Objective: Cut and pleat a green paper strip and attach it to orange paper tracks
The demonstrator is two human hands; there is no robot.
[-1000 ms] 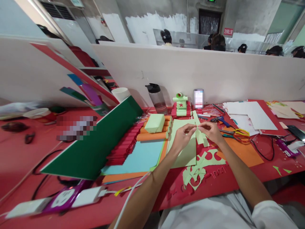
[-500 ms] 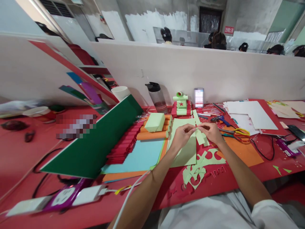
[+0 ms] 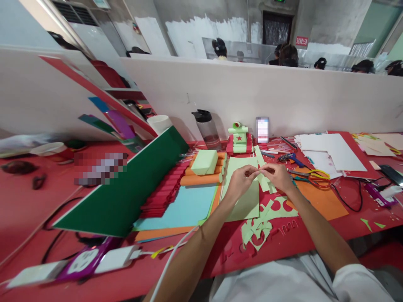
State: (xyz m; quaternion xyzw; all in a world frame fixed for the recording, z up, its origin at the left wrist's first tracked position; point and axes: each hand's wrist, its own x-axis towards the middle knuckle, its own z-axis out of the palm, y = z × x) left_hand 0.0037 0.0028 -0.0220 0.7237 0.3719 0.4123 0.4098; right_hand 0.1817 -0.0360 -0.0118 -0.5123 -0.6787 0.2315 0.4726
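My left hand and my right hand meet fingertip to fingertip above the table. Both are closed in a pinch; whatever lies between the fingers is too small to make out. Beneath my left hand is a pale green paper sheet. Pale green paper strips lie under and between the hands. Nearer to me is a heap of green paper scraps, beside a sheet with round holes cut out. Beyond the hands stands a green and red paper model with a red star.
Left of the hands are a green paper block, orange paper rolls, pleated red paper and a leaning green board. Scissors, a glue gun and an orange sheet lie right. A bottle and phone stand behind.
The pinched fingers shift very slightly while staying together. The camera view tilts up a little; the things on the table stay where they were.
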